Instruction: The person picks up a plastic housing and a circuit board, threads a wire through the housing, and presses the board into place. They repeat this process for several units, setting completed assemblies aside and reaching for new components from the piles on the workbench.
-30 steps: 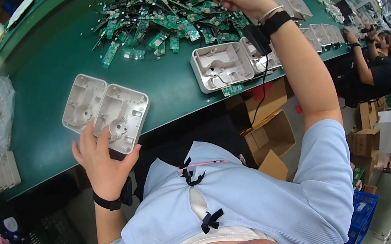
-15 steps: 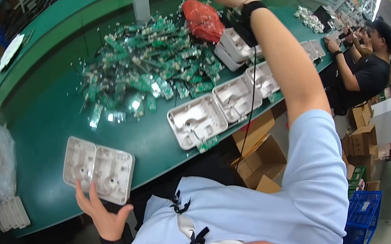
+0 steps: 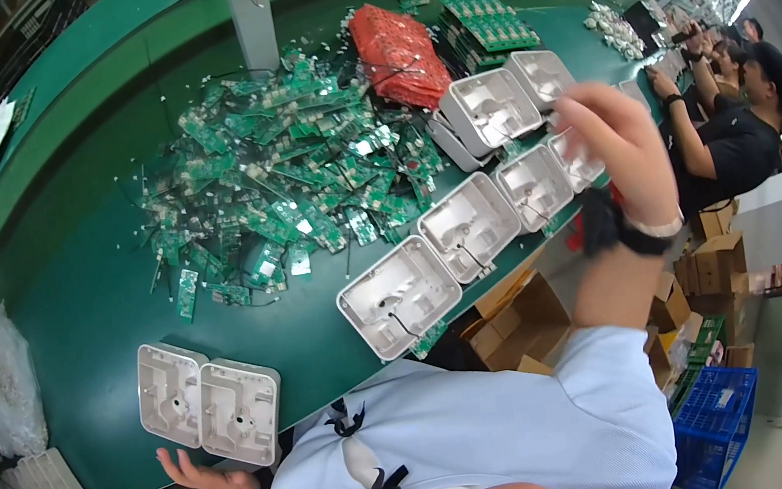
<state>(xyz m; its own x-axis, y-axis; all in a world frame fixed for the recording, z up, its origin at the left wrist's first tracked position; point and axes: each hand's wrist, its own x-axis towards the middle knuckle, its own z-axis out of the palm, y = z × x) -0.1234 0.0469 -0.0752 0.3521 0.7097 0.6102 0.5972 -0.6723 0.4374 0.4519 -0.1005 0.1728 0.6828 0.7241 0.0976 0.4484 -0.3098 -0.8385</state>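
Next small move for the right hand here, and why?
Probably lower the right hand onto the row of white housings beside it. It is raised above the bench at that row's far end, and I can't tell if it holds anything. The board pile lies farther left. The left hand sits at the bench edge under two separate housings.

Bright overhead light, glare top right, strong fisheye bending, dark rim, raised hand blurred.

You see a heap of green circuit boards mid-worktop; beyond its right end lies a red bag, and clear plastic bags lie far to its left.
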